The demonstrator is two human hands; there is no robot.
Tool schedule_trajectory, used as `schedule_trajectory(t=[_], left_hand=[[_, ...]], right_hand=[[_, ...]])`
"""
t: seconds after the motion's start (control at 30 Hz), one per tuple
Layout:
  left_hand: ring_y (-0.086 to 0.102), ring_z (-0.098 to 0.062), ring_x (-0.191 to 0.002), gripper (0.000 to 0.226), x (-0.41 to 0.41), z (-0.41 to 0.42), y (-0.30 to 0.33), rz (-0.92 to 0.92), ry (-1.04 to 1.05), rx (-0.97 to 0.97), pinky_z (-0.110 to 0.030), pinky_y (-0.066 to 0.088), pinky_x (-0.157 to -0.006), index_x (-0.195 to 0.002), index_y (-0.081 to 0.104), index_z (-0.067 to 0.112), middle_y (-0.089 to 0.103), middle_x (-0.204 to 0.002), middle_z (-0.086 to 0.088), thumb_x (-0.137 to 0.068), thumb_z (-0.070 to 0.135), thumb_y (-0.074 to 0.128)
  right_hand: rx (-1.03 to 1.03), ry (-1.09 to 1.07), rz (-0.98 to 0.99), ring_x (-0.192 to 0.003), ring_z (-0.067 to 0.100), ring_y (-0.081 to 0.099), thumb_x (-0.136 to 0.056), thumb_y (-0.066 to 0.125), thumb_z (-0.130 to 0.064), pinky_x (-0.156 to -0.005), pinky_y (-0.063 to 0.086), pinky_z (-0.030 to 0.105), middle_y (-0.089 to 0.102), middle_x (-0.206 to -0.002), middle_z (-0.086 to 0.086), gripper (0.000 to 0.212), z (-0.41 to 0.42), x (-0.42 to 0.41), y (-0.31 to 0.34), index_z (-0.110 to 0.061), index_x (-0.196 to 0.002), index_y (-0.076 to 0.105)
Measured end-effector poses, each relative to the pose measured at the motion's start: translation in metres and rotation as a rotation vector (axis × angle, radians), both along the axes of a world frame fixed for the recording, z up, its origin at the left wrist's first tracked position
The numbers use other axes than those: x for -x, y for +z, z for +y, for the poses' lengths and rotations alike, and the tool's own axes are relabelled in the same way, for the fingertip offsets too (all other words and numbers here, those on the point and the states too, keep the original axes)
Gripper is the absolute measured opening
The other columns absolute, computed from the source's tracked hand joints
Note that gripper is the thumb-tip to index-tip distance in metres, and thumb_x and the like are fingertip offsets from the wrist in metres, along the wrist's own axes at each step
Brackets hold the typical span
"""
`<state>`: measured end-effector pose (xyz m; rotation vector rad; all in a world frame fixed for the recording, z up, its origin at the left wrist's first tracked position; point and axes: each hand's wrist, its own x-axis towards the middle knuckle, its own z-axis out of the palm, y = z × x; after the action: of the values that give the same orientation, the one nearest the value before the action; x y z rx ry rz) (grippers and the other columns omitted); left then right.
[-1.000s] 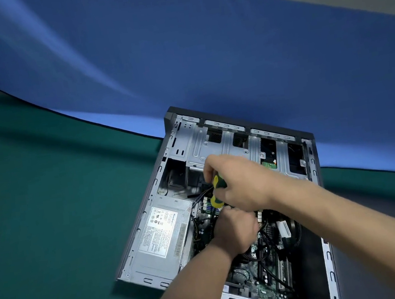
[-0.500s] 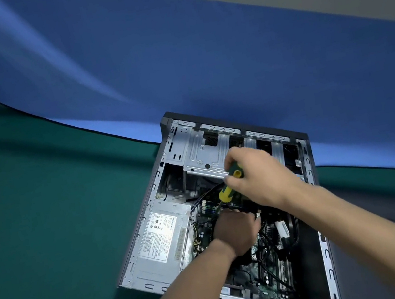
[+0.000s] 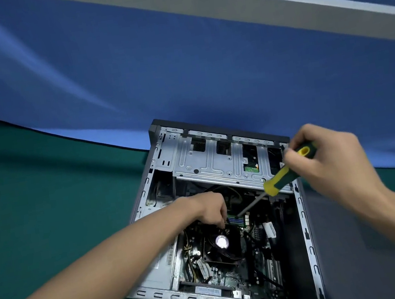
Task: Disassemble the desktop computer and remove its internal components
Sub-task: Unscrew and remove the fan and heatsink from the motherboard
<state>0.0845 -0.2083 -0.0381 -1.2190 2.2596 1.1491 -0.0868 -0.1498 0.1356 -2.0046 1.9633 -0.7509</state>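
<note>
The open desktop case [image 3: 304, 223] lies on its side on a green mat [image 3: 31, 201]. Inside are a silver drive cage [image 3: 209, 165], a black CPU fan [image 3: 221, 242], the motherboard [image 3: 219, 276] and cables. My left hand [image 3: 205, 206] reaches into the case with its fingertips pinched together at the fan's upper left corner. Anything between them is too small to see. My right hand [image 3: 326, 154] is raised over the case's far right corner and grips a yellow-green screwdriver [image 3: 281, 178]. The shaft slants down-left, with its tip in the air above the memory slots.
My left forearm partly covers the grey power supply [image 3: 158, 266] at the case's left side. A flat grey panel [image 3: 348, 241] lies right of the case. Blue cloth [image 3: 179, 74] rises behind the mat.
My right hand has lifted the screwdriver up and to the right, off the cooler area. My left hand has shifted from covering the fan to pinching at its corner. The view has moved closer.
</note>
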Motion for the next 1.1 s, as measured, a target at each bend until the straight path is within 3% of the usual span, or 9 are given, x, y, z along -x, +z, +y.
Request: schedule_trajectory(t=[0.2,0.27,0.33,0.47,0.6,0.73,0.93,1.1], left_hand=[[0.052,-0.021,-0.115,0.052,0.008,-0.006,-0.011,-0.074,-0.087,-0.031,-0.028,0.042,-0.09,-0.118,0.065,0.018,0.057,-0.128,0.0,-0.071,0.033,0.079],[0.052,-0.02,-0.114,0.053,0.008,-0.008,-0.014,-0.067,-0.069,-0.047,-0.028,0.042,-0.09,-0.117,0.066,0.019,0.058,-0.126,0.002,-0.069,0.036,0.08],[0.054,-0.018,-0.109,0.05,0.007,-0.008,-0.017,-0.051,-0.045,-0.068,-0.025,0.042,-0.084,-0.113,0.068,0.02,0.061,-0.12,0.005,-0.068,0.041,0.08],[0.054,-0.013,-0.083,0.038,0.005,-0.003,-0.021,-0.017,-0.018,-0.082,-0.021,0.039,-0.07,-0.1,0.072,0.022,0.065,-0.098,0.007,-0.069,0.042,0.079],[0.042,-0.005,-0.055,0.008,0.003,-0.002,-0.022,0.018,0.017,-0.049,-0.022,0.034,-0.051,-0.072,0.065,0.018,0.063,-0.076,-0.001,-0.077,0.021,0.071],[0.046,-0.007,-0.055,0.026,0.0,-0.002,-0.021,0.043,0.035,-0.077,-0.024,0.037,-0.053,-0.057,0.056,0.025,0.054,-0.06,0.011,-0.076,0.014,0.07],[0.048,-0.016,-0.068,0.001,0.0,0.0,-0.018,0.081,0.063,-0.13,-0.03,0.043,-0.067,-0.078,0.071,0.02,0.061,-0.076,0.002,-0.078,0.019,0.071],[0.045,-0.019,-0.072,0.006,-0.001,0.0,-0.016,0.089,0.042,-0.129,-0.033,0.039,-0.067,-0.08,0.068,0.014,0.057,-0.08,-0.005,-0.082,0.01,0.064]], right_hand=[[-0.073,0.067,0.004,-0.04,0.012,0.042,-0.073,0.058,-0.031,-0.04,0.034,0.018,0.057,-0.05,-0.004,0.011,0.014,-0.012,-0.024,-0.025,-0.066,0.053],[-0.092,0.089,-0.008,-0.041,0.009,0.042,-0.072,0.057,-0.033,-0.039,0.033,0.015,0.058,-0.058,-0.016,0.012,0.016,-0.018,-0.029,-0.026,-0.065,0.051],[-0.121,0.108,-0.024,-0.043,0.006,0.045,-0.071,0.057,-0.033,-0.04,0.034,0.014,0.058,-0.059,-0.02,0.011,0.018,-0.024,-0.036,-0.027,-0.065,0.05],[-0.159,0.147,-0.034,-0.05,0.006,0.047,-0.075,0.055,-0.037,-0.043,0.037,0.018,0.054,-0.055,-0.007,0.014,0.024,-0.036,-0.054,-0.029,-0.066,0.049],[-0.157,0.179,0.014,-0.062,0.001,0.051,-0.079,0.055,-0.039,-0.048,0.037,0.016,0.052,-0.057,-0.011,0.014,0.026,-0.046,-0.069,-0.031,-0.07,0.048],[-0.169,0.191,0.051,-0.058,0.005,0.05,-0.081,0.058,-0.037,-0.043,0.03,0.018,0.051,-0.059,-0.013,0.014,0.024,-0.051,-0.077,-0.032,-0.072,0.048],[-0.18,0.199,0.049,-0.051,0.004,0.045,-0.081,0.058,-0.038,-0.045,0.025,0.018,0.049,-0.06,-0.015,0.014,0.024,-0.056,-0.083,-0.031,-0.074,0.048],[-0.203,0.19,0.09,-0.055,0.002,0.048,-0.082,0.058,-0.038,-0.047,0.024,0.016,0.049,-0.062,-0.017,0.013,0.026,-0.059,-0.088,-0.032,-0.075,0.048]])
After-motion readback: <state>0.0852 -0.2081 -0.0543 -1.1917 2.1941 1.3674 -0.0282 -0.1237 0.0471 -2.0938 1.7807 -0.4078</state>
